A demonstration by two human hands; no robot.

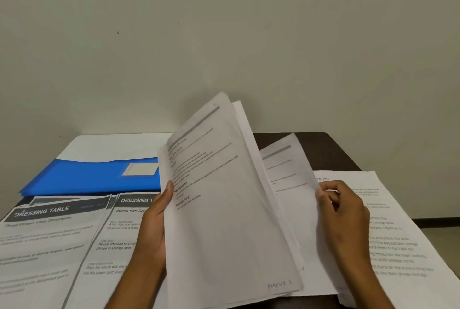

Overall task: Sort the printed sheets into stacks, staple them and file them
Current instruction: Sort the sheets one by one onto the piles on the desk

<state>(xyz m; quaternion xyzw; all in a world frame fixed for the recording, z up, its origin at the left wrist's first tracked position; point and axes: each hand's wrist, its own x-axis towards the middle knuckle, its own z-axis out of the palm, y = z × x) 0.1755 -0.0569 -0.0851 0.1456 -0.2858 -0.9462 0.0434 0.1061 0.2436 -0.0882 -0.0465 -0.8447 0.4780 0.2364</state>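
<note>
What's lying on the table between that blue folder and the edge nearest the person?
In the head view, two printed sheets headed DRESSING TABLE lie side by side between the blue folder and the near edge. The left hand covers part of the right-hand sheet.

The folder is bright blue with a pale cream label toward its right end. Behind the folder lies a plain white sheet. In front of the folder, 2 white sheets carry charcoal header bands with white lettering and grey body text. Right of the folder, the raised sheets are white with a grey bar and faint grey print. The worktop is dark brown, the wall greyish off-white.
</note>
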